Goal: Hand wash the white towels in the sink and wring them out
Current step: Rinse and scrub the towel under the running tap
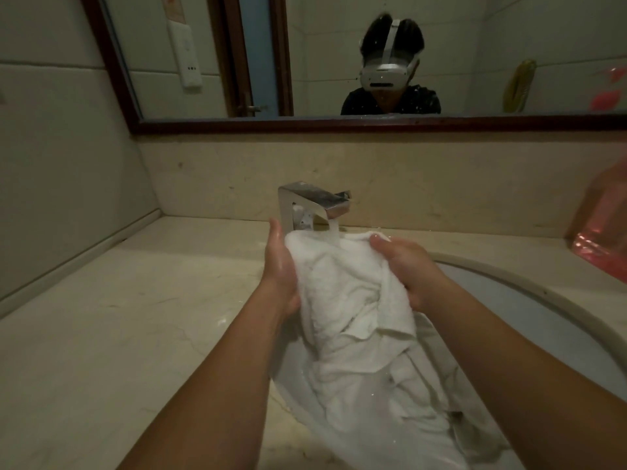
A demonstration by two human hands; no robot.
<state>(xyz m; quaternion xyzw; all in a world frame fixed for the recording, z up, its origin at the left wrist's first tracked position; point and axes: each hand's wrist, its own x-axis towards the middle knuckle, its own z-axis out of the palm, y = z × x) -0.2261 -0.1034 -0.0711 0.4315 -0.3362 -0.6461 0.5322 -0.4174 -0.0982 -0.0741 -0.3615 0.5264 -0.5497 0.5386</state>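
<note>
Observed: the white terry-cloth towel (353,300) is bunched over the white oval ceramic sink (529,293), its upper edge under water running from the square chrome faucet (314,200) and its lower part trailing into the basin. The left hand (281,266) has its grip clamped on the towel's left side, and the right hand (407,266) has its grip clamped on the top right edge, fingers curled over the cloth. The sink is set in a beige marble worktop (135,317), with a translucent pink plastic bag (600,239) at far right.

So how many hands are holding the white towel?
2. The left hand holds the white towel on its left side and the right hand grips its right side, both just below the tap, over the sink.
</note>
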